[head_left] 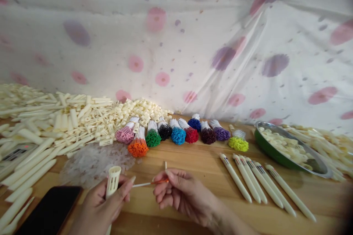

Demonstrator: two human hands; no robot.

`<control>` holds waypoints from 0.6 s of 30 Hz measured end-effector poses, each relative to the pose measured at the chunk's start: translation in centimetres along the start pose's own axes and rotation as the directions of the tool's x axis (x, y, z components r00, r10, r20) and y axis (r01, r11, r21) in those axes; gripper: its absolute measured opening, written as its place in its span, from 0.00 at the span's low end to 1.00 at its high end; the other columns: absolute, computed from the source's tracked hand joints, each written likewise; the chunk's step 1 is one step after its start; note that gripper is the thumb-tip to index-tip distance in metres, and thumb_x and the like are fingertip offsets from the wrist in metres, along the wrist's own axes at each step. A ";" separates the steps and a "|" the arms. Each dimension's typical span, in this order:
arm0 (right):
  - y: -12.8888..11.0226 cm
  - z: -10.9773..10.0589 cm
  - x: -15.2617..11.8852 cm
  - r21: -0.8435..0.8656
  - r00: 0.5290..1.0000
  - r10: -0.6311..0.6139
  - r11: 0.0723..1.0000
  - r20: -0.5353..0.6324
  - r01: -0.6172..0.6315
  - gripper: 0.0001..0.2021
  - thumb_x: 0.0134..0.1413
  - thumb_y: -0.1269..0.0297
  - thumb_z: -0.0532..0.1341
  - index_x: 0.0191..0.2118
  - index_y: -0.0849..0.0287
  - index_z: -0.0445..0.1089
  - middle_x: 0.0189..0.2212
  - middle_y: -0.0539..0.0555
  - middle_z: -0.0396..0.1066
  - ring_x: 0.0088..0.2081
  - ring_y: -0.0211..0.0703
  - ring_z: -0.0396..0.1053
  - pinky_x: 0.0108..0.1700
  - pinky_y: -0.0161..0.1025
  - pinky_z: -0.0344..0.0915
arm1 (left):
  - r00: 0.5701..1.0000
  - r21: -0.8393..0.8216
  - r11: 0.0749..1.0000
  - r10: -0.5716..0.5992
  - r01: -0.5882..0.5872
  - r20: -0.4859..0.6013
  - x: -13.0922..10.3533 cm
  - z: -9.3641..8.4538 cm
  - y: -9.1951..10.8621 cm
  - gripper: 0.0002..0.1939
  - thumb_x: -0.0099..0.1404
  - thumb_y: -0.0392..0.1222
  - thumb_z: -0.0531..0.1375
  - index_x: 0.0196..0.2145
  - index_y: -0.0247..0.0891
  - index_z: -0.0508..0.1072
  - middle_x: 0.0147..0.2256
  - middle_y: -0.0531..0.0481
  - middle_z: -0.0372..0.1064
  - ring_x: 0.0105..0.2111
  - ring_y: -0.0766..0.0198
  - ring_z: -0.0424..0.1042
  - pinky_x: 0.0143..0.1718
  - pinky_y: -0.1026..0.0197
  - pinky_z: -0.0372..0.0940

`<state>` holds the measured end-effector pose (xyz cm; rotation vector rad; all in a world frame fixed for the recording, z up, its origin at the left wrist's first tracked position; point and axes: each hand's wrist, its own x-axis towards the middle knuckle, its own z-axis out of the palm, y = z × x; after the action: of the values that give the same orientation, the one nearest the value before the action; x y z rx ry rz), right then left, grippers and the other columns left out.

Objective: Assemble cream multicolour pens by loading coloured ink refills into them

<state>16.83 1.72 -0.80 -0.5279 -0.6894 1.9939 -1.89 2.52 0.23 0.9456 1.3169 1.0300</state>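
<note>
My left hand (106, 202) is closed around a cream pen barrel (113, 181), held upright with its slotted end on top. Between my two hands lies a thin white pen refill with an orange end (146, 184); its white end reaches my left thumb and forefinger. The fingers of my right hand (182, 194) are pinched on the orange end. Another short white tip (166, 165) sticks up behind the right fingertips, its lower part hidden. Behind my hands stand bundles of refills, among them orange (138, 147), green (153, 137) and light blue (178, 136) ones.
Several assembled multicolour pens (264, 181) lie at right. Behind them a green-sided metal bowl (284, 154) holds cream slotted parts. Cream barrels and parts (60, 117) are heaped at left, near small translucent pieces (91, 163). A black phone (49, 209) lies at front left.
</note>
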 end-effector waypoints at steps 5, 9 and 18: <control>-1.5 -0.5 0.1 -0.023 0.988 -0.075 0.997 -0.132 0.072 0.13 0.43 0.61 0.69 0.29 0.68 0.74 0.21 0.53 0.75 0.21 0.32 0.71 0.24 0.26 0.68 | 0.997 0.033 0.998 0.060 -0.061 0.047 -0.3 0.2 -0.1 0.19 0.42 0.56 0.69 0.26 0.41 0.73 0.19 0.58 0.64 0.15 0.72 0.57 0.17 0.69 0.55; -4.2 -0.5 -0.5 -0.074 0.950 -0.204 0.979 -0.238 0.192 0.12 0.39 0.60 0.71 0.26 0.65 0.74 0.18 0.49 0.73 0.19 0.29 0.68 0.22 0.23 0.66 | 0.964 0.031 0.996 0.077 -0.088 0.255 -0.2 0.0 -0.7 0.19 0.47 0.60 0.65 0.27 0.43 0.71 0.21 0.56 0.66 0.17 0.69 0.58 0.20 0.67 0.58; -6.0 0.3 -1.6 -0.223 0.916 -0.329 0.934 -0.229 0.280 0.10 0.41 0.60 0.70 0.24 0.61 0.75 0.15 0.48 0.70 0.18 0.30 0.66 0.20 0.25 0.63 | 0.909 0.358 0.896 0.106 -0.263 0.402 -0.8 0.1 -1.4 0.15 0.59 0.57 0.55 0.29 0.43 0.69 0.20 0.57 0.60 0.22 0.64 0.61 0.25 0.65 0.57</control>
<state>21.20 2.70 3.52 -0.7341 -0.7456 1.5408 -1.74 1.35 -0.86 1.5322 1.1459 0.6747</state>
